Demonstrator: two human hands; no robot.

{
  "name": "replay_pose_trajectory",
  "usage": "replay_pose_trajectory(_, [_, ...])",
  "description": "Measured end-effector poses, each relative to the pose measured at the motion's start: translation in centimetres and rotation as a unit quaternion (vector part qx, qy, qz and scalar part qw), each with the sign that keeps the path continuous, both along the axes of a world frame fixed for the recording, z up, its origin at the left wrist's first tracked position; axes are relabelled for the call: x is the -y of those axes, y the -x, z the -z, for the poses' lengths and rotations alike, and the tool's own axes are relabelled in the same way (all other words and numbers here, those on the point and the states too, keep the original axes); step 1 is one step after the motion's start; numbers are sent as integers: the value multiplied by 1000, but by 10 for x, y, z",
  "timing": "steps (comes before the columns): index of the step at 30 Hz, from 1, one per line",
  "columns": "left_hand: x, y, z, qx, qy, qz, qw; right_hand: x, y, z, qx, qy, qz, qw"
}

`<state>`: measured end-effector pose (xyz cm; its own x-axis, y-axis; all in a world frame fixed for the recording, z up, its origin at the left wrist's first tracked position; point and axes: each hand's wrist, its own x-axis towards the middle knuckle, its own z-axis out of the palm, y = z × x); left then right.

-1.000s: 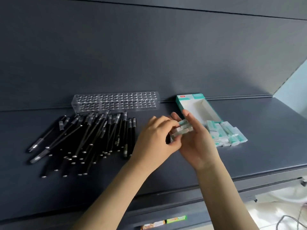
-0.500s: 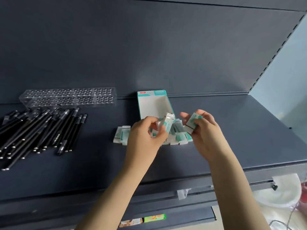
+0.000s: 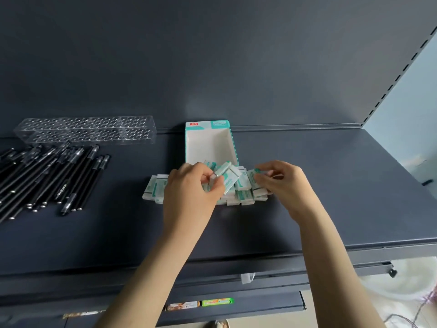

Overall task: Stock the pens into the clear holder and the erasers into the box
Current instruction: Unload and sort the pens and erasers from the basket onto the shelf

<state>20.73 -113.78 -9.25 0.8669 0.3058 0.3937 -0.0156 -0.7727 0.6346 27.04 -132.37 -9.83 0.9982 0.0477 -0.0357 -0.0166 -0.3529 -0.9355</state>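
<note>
Looks down from head height onto a dark shelf [image 3: 331, 197]. Shows a loose heap of small paper-sleeved erasers [image 3: 243, 195] lying on that shelf, right at the open mouth of a white-and-teal cardboard box [image 3: 210, 143], with the box interior apparently bare white card. Shows the left grip [image 3: 189, 190] curled over the left part of the heap, knuckles up, thumb and fingertips pinching at least one eraser [image 3: 225, 172] tilted up off the pile. Shows the right grip [image 3: 281, 183] at the heap's right end, also knuckles up, fingertips pinching a single eraser by its end. Brings both bare forearms in from the lower edge, angled toward each other, wrists low over the shelf. Suggests light, stiff little blocks, not fragile, with smooth sleeves probably a touch slippery. Best taken across the long sides between thumb and fingertips, perhaps several stacked flat at once for sliding into the box in a neat row. Shows, well off to the left, black pens [image 3: 54, 176] lying fanned on the shelf and touching one another. Shows behind them the clear holder [image 3: 87, 130], with rows of round holes and no pen visibly standing in it.
</note>
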Motion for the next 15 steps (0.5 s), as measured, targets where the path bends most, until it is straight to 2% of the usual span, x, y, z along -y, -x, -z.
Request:
replay_pose_trajectory(2, [-1,0,2,1,-8,-3,1000,3,-2,6,4,51,0,999])
replay_pose_trajectory(5, [1,0,2,-2,-22,-13,1000,5,-1,11,7,31,-1,999])
replay_pose_trajectory(10, [0,-1,2,0,-26,-14,1000,2,10,4,90,68,-48,992])
replay_pose_trajectory(15, [-1,0,2,1,-11,-5,1000,-15,17,9,122,126,-82,981])
